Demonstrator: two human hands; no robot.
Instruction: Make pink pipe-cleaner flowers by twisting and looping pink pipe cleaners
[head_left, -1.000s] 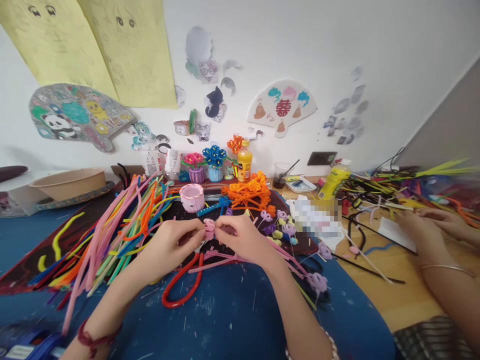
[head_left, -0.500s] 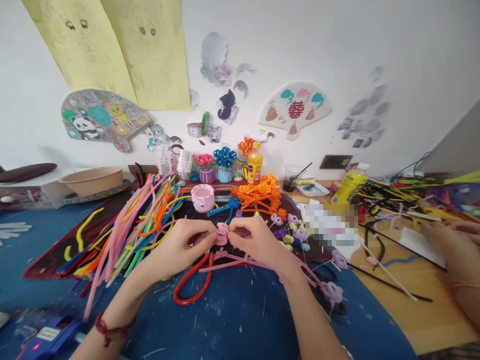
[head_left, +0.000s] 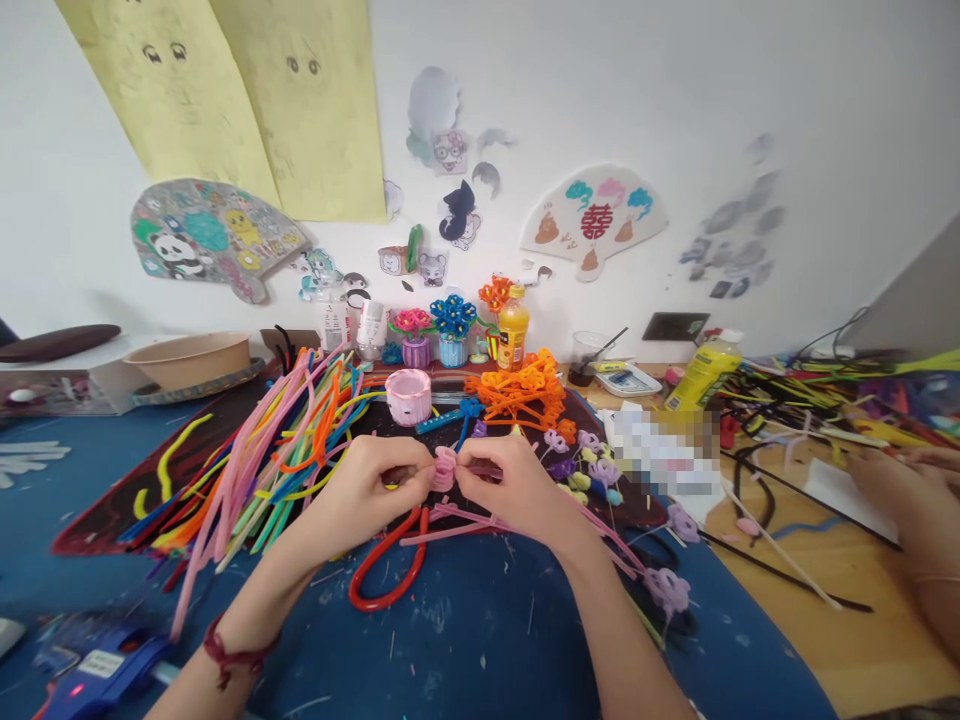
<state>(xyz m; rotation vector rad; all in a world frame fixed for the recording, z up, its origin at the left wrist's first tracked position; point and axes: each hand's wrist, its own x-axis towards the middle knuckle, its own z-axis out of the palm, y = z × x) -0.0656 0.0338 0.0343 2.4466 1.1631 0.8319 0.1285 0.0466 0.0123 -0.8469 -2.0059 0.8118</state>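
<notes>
Glue gun (head_left: 105, 665): shows more fully at lower left than a second ago; my view has swung left, so everything on the bench slides rightward across it.
Left hand (head_left: 390, 478): closed in a pinch, thumb and forefinger gripping the near-left side of the pink coil (head_left: 444, 468).
Right hand (head_left: 502, 485): also pinching, thumb and forefinger on the coil's other side, the remaining fingers curled in.
Coil: sits between my two sets of fingertips, its small loops stacked side by side, in front of the pink pot (head_left: 409, 398).
Pot: upright on the dark mat (head_left: 105, 530), open mouth upward, beyond my hands and slightly left.
Red loop (head_left: 386, 602): rests on the blue tabletop (head_left: 480, 620), below my left hand.
Bundle (head_left: 240, 440): pink, green, blue and orange stems fanned across the mat, left of my left hand.
Orange flowers (head_left: 525, 390): heaped past my right hand.
Lilac flower (head_left: 667, 592): on the right, near my right forearm.
Juice bottle (head_left: 513, 335): stands by the wall, right of the blue bouquet (head_left: 453, 316).
Co-worker's hand (head_left: 881, 490): at the right edge; I cannot tell what it holds.
</notes>
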